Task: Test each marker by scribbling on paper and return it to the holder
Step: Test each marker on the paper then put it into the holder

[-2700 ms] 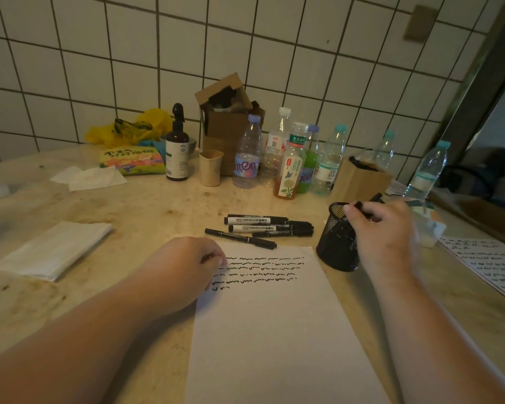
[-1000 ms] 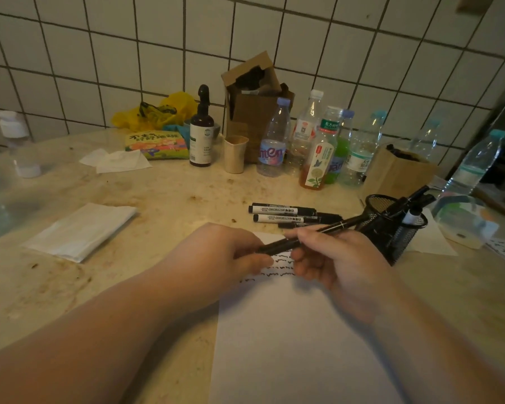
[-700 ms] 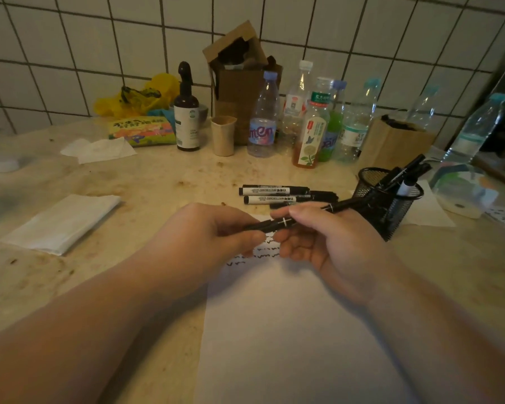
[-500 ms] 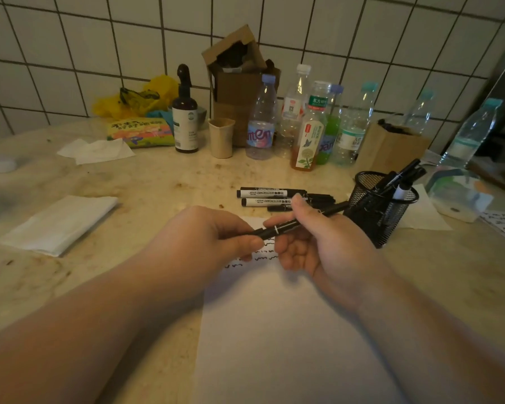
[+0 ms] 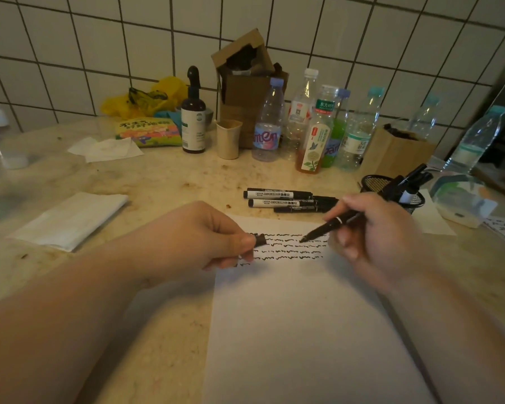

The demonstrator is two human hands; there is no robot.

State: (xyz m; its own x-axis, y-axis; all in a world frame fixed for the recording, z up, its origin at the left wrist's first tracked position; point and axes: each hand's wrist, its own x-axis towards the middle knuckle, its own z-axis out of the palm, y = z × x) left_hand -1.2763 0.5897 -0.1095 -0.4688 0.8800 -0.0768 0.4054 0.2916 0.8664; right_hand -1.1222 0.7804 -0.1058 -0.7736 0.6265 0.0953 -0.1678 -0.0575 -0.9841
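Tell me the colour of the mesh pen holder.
Black; the mesh pen holder shows best in the head view.

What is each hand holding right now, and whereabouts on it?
The right hand grips an uncapped marker around its barrel, tip over the paper. The left hand pinches its cap by one end.

Head-worn camera looks forward and down, close over the countertop (image 5: 158, 182).

My left hand (image 5: 199, 237) and right hand (image 5: 373, 231) are bare, both forearms uncovered to the frame's lower edge: no sleeves, rings, watch or bands; short, unpainted nails.
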